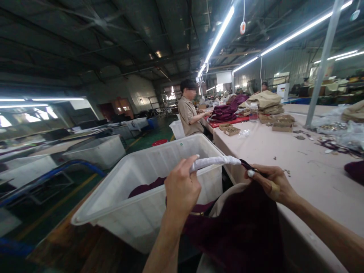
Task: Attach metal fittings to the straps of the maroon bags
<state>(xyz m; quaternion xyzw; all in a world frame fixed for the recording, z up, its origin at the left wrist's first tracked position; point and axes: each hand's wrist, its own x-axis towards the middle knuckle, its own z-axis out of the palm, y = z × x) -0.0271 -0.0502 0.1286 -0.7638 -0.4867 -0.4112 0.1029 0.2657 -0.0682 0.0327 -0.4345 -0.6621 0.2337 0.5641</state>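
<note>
A dark maroon bag (pixel 239 223) hangs in front of me, its beige lining showing at the open top beside a zip. Its handle (pixel 213 162), wrapped in white, arches between my two hands. My left hand (pixel 182 185) is closed around the left part of the handle. At the other end, my right hand (pixel 269 180) pinches the dark strap where it meets the bag's upper edge. White tape or covering shows on my right thumb, and a tan band sits near its base. The bag's lower part falls into shadow.
A large white plastic bin (pixel 119 212) with maroon fabric (pixel 148 187) inside stands at my left. Along the right runs a long covered table (pixel 256 148) with small boxes of metal parts (pixel 231 131) and beige bags (pixel 265 100). A co-worker (pixel 189 110) stands beyond the bin, near stacked maroon bags (pixel 224 113).
</note>
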